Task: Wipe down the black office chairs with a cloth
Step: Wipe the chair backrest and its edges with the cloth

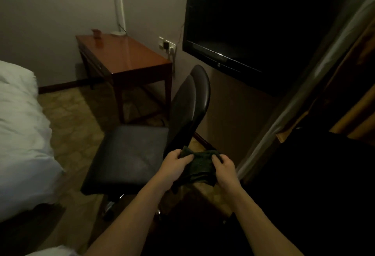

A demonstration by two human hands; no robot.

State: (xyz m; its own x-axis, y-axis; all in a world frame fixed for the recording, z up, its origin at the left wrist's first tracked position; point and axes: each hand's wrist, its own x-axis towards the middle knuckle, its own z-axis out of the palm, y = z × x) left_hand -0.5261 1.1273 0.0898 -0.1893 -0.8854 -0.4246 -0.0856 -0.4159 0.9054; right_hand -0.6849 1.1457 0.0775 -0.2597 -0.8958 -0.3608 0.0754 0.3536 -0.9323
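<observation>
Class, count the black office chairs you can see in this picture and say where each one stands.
1. The black office chair stands on the carpet between the bed and the wall, in front of the wooden desk. Others may stand out of view.

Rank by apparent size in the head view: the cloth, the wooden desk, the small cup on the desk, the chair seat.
1. Wooden desk and chair seat: look alike, and the seat is nearer, so unranked.
2. Cloth, held by both hands.
3. Small cup.
</observation>
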